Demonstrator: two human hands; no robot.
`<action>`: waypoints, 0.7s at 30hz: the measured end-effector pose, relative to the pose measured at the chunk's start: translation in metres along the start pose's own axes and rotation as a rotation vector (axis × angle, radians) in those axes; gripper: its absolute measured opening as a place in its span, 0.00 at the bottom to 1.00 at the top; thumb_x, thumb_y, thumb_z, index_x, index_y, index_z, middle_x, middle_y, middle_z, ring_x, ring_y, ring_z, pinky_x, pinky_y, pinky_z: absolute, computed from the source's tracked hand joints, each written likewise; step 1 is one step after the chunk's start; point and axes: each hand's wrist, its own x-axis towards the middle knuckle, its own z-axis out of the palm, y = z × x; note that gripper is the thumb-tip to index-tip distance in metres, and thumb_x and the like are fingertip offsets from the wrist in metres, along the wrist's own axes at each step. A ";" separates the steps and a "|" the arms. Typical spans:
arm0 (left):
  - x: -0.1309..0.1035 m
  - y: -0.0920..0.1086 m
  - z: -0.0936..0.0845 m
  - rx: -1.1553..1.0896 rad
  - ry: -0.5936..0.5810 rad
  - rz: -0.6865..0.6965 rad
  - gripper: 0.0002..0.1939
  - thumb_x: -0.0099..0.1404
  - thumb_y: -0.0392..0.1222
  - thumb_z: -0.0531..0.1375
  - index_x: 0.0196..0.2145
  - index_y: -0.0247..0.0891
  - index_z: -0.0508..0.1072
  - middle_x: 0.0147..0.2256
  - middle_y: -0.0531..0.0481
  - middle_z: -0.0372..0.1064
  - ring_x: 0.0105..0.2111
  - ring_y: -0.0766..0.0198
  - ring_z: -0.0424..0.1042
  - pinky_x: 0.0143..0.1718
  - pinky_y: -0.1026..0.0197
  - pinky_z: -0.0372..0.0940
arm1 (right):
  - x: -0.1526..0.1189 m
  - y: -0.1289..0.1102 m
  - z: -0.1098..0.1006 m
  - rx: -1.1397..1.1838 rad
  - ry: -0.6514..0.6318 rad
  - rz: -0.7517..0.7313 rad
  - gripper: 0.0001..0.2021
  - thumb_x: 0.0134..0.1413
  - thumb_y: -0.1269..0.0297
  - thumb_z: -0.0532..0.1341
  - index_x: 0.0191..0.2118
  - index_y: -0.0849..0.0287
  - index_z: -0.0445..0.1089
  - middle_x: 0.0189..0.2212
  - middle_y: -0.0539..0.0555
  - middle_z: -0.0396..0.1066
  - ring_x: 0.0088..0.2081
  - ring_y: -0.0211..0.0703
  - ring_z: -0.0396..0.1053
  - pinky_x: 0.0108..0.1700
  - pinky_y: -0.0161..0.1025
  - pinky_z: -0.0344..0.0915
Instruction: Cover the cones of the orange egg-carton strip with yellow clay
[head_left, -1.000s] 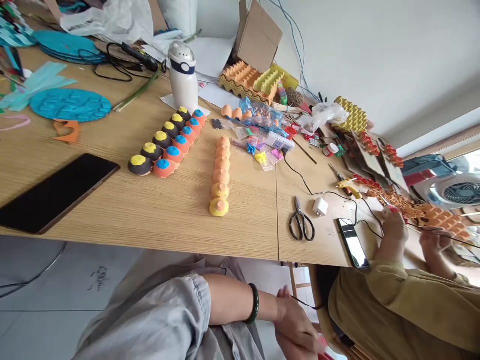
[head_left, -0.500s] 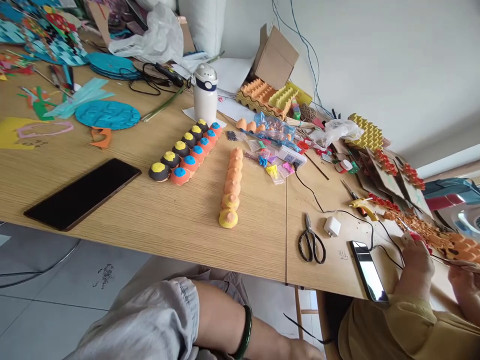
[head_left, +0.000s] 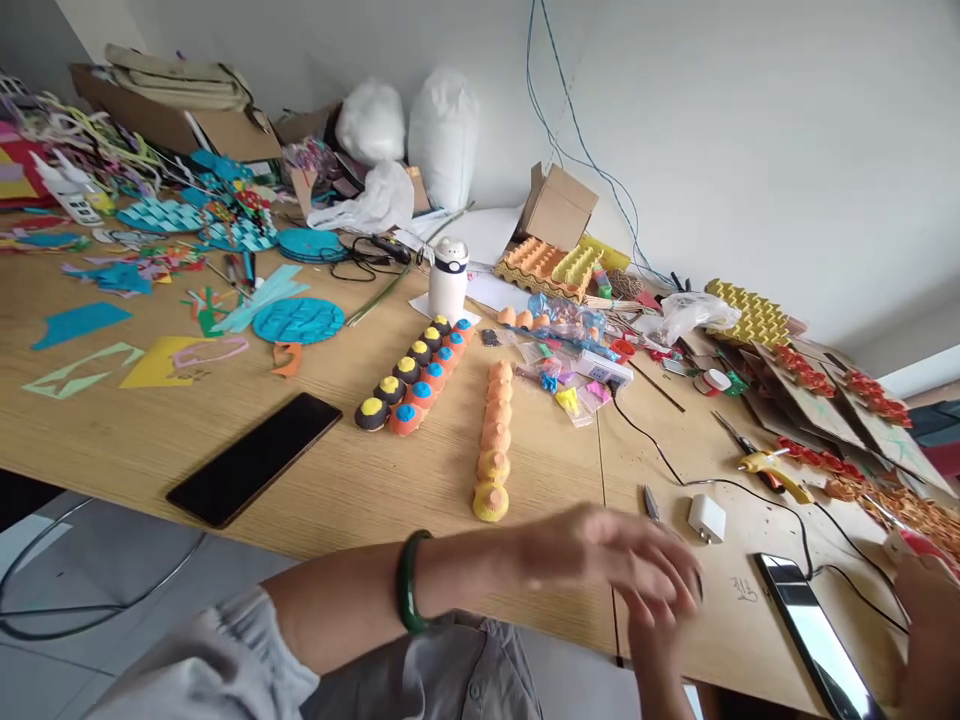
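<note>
Careful here: the left hand [head_left: 611,555], fingers loosely spread, crosses in front of the scissors [head_left: 652,504], and a careless sweep could knock the bumpy strip [head_left: 498,415] beside its wrist. The right hand [head_left: 657,632], half-hidden, is impossible to read; the strip lies on the table [head_left: 559,450], peach-orange, its nearest cups yellow.

The cup strip [head_left: 496,436] is showing orange and yellow, the black cups [head_left: 409,380] are wearing yellow tops [head_left: 406,364], the coral cups [head_left: 422,405] are wearing blue tops [head_left: 433,370], and the bangle [head_left: 408,582] is gleaming dark green.
</note>
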 end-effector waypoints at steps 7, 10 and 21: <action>-0.071 0.125 -0.112 0.514 1.073 0.352 0.22 0.61 0.42 0.68 0.52 0.35 0.78 0.40 0.44 0.80 0.38 0.59 0.79 0.42 0.57 0.75 | 0.056 -0.014 0.150 0.234 -0.261 0.130 0.12 0.57 0.62 0.58 0.45 0.57 0.73 0.23 0.45 0.67 0.24 0.40 0.70 0.30 0.39 0.70; -0.093 0.165 -0.173 0.597 1.330 0.412 0.25 0.64 0.39 0.65 0.58 0.35 0.72 0.46 0.42 0.78 0.45 0.57 0.78 0.49 0.54 0.74 | 0.062 -0.003 0.173 0.255 -0.223 0.109 0.11 0.55 0.62 0.58 0.41 0.58 0.73 0.25 0.46 0.67 0.22 0.38 0.67 0.27 0.38 0.66; -0.098 0.229 -0.321 0.871 1.560 0.313 0.59 0.52 0.38 0.78 0.72 0.29 0.49 0.68 0.23 0.59 0.69 0.40 0.62 0.66 0.46 0.61 | 0.063 0.013 0.168 0.267 -0.249 0.084 0.09 0.63 0.64 0.59 0.36 0.58 0.76 0.29 0.49 0.69 0.21 0.34 0.64 0.24 0.34 0.61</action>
